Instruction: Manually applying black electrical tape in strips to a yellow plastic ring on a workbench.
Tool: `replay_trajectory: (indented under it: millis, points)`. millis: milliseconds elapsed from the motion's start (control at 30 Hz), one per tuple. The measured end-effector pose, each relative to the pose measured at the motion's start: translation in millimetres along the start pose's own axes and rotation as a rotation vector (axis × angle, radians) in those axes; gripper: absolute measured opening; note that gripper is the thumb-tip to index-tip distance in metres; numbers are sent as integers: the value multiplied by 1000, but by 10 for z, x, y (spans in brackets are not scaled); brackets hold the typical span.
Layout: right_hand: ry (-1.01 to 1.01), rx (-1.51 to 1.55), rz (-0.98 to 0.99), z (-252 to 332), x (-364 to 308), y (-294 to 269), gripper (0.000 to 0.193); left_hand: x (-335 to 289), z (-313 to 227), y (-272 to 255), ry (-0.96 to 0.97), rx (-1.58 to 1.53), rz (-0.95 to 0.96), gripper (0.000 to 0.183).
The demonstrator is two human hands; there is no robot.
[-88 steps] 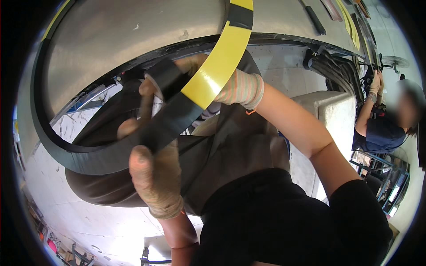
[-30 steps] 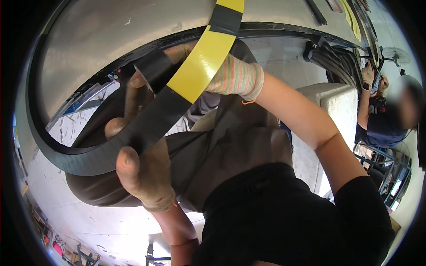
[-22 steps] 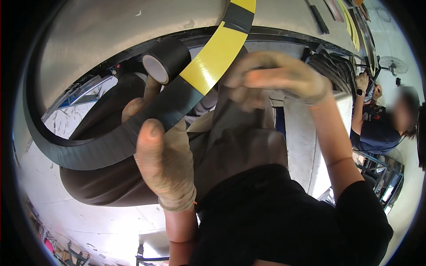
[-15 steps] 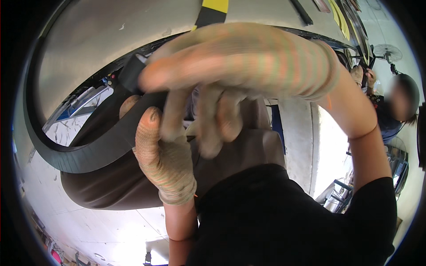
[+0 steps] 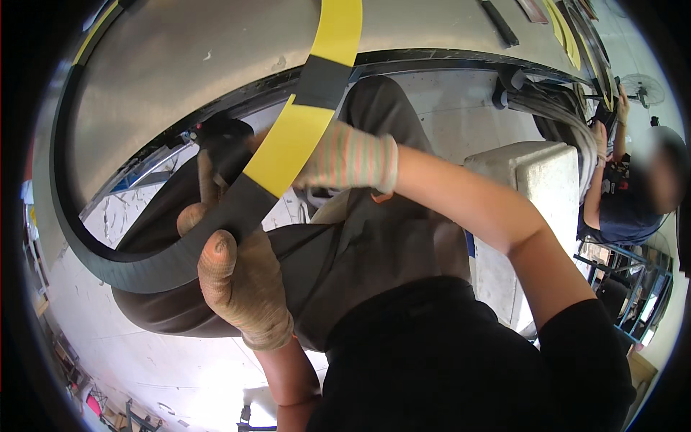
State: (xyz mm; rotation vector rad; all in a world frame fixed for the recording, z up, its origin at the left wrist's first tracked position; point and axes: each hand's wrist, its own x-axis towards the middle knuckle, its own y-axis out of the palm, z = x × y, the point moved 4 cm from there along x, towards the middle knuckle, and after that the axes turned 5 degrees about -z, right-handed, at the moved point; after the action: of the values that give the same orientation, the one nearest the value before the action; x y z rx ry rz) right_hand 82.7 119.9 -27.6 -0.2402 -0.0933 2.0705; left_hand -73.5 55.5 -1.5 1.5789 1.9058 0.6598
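A long curved black strip with yellow sections loops from the metal tabletop round to the upper middle. My left hand, in a knitted work glove, is closed round its black part from below. The thumb lies at the near edge, and fingertips show past the inner edge. My right hand, in a striped knitted glove, reaches behind the yellow section. Its fingers are mostly hidden by the strip and smeared beyond it, so whether they hold anything is unclear.
The metal tabletop has a dark edge running across in front of me. A short black bar and yellow strips lie at its right. A pale block stands to my right. Another person works at the far right.
My right hand has dropped from above the strip to behind it. The yellow section now shows in front of that hand. My left hand has shifted slightly left and down with the strip.
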Motion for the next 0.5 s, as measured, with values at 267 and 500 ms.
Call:
replay_trajectory:
  millis: [267,500]
  points:
    - [61,465,266,92,-382,-432,59,-56,-7,-85,-77,-179,-64,35]
    - [-48,120,169,1002,-363,-449,43,-149,10,73,-133,-282,-161,33]
